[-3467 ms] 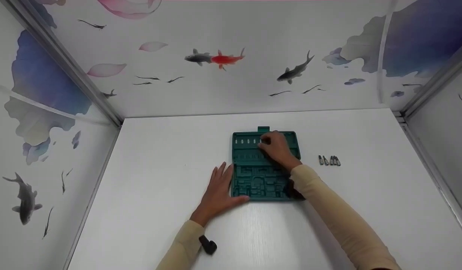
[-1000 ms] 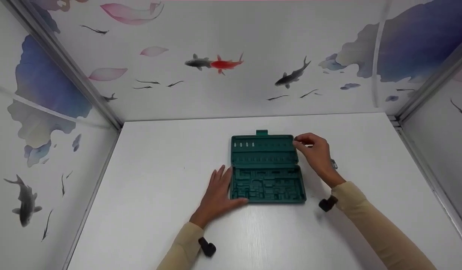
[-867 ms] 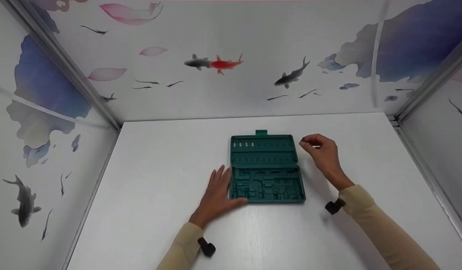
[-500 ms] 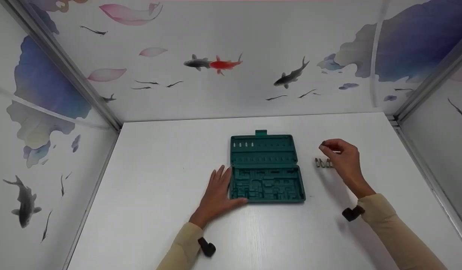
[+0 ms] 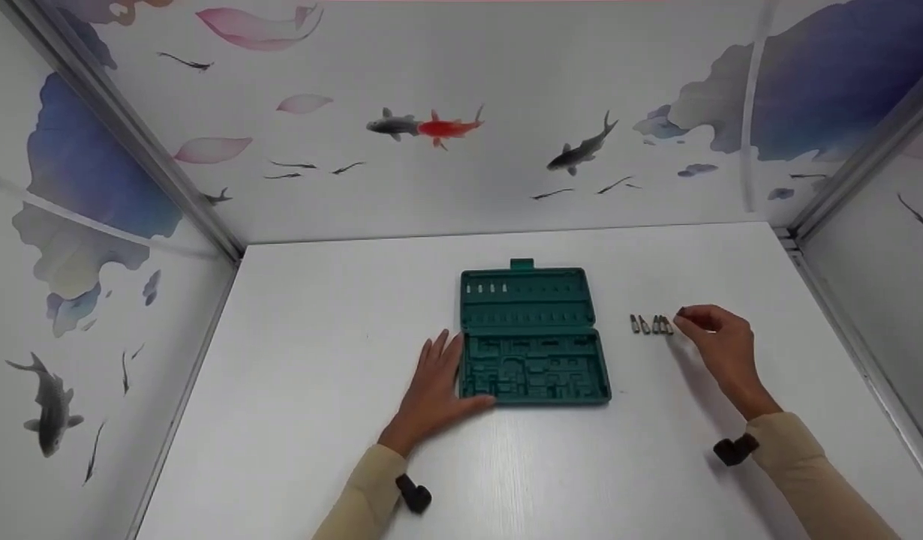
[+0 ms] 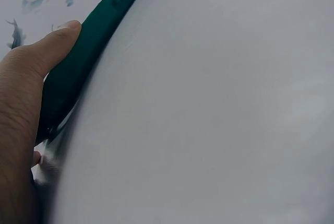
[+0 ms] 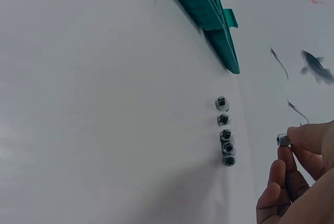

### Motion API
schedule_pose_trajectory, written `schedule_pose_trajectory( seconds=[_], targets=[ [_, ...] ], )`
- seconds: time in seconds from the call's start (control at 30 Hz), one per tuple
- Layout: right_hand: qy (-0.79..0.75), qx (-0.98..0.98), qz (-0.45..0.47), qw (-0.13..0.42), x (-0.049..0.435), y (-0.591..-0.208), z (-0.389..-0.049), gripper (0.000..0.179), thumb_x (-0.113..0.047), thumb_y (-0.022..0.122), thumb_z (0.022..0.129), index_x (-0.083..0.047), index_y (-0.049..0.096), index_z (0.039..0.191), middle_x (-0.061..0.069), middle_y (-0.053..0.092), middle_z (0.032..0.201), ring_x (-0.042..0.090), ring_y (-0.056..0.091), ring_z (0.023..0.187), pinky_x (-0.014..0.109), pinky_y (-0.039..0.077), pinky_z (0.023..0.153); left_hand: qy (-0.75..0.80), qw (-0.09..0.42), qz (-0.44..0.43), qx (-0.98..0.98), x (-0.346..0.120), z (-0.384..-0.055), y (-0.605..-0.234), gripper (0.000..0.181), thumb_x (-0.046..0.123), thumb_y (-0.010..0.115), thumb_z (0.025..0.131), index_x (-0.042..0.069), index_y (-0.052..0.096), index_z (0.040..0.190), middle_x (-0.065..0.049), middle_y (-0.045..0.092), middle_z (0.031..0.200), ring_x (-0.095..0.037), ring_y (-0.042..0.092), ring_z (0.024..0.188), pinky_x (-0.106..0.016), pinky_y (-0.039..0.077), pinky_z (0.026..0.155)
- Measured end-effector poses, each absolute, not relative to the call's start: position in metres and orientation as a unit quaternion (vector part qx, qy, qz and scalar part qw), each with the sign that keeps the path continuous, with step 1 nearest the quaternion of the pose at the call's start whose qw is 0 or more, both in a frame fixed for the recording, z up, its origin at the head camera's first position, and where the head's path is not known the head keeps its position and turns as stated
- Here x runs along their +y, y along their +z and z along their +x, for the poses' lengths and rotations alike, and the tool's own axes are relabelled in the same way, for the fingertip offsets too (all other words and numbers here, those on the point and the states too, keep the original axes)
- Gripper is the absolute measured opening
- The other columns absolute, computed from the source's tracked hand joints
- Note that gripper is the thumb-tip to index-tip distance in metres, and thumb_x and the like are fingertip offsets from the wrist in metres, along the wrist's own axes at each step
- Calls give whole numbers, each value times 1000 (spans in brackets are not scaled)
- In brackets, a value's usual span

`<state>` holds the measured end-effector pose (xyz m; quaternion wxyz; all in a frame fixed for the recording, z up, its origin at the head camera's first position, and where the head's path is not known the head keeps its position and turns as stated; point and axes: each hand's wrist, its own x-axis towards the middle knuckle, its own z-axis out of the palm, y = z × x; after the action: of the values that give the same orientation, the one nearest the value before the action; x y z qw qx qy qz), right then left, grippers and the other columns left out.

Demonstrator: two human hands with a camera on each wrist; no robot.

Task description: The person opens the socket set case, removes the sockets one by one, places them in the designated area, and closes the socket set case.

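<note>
One small metal piece (image 7: 283,140), pinched between the thumb and fingertips of the right hand (image 5: 720,349). Likely very light, but hard and stiff, with no squash in it. Probably a bit slippery from being so smooth, so easy to drop, though not easy to break. Best to take hold by the outer sides, with just thumb and fingertips, leaving the ends free. Shiny and gray, with a dark hole in the end. Too tiny and half hidden to tell the full shape. Up off the white table (image 5: 319,337), near the right end of a row of five metal pieces (image 7: 226,135) of much the same look. Round tops on those, with dark holes facing up; three close together, two a little apart. Well to the left of the row, an open green case (image 5: 536,367) with lots of bumps and slots inside, and four little white marks (image 5: 480,288) near the top. Fingers spread on the left hand (image 5: 431,394), holding nothing, resting along the left side of the case, with the thumb at the near edge.
</note>
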<state>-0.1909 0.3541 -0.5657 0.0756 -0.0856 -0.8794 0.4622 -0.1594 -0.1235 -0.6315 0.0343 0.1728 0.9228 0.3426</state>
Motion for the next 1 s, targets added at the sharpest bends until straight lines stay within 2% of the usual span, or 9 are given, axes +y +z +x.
schedule_pose_trajectory(
  seconds=[0.27, 0.5, 0.83, 1.0],
  targets=[
    [459, -882, -92, 58, 365, -581, -189, 38, -28, 74, 108, 2, 75, 131, 22, 74, 128, 7, 63, 100, 14, 53, 75, 334, 20, 182, 925, -122, -160, -631, 123, 84, 70, 89, 12, 22, 177, -15, 18, 183, -35, 11, 170, -56, 12, 137],
    [431, -896, -96, 50, 370, -588, -190, 36, -26, 75, 108, 2, 75, 130, 22, 75, 127, 8, 61, 99, 13, 51, 74, 337, 17, 186, 923, -123, -160, -630, 123, 82, 71, 90, 11, 23, 177, -16, 18, 183, -35, 11, 170, -56, 11, 137],
    [416, -905, -84, 38, 369, -589, -195, 35, -24, 73, 108, 4, 75, 130, 24, 74, 125, 25, 63, 107, 11, 48, 75, 339, 23, 180, 923, -123, -160, -631, 124, 85, 70, 88, 14, 21, 178, -14, 16, 184, -35, 9, 171, -56, 12, 136],
    [417, -904, -93, 28, 368, -590, -198, 37, -27, 70, 110, 2, 75, 132, 23, 75, 127, 28, 63, 110, 13, 48, 78, 337, 20, 182, 924, -123, -159, -631, 124, 85, 69, 89, 12, 21, 177, -15, 16, 184, -34, 9, 171, -55, 10, 137]
  ],
)
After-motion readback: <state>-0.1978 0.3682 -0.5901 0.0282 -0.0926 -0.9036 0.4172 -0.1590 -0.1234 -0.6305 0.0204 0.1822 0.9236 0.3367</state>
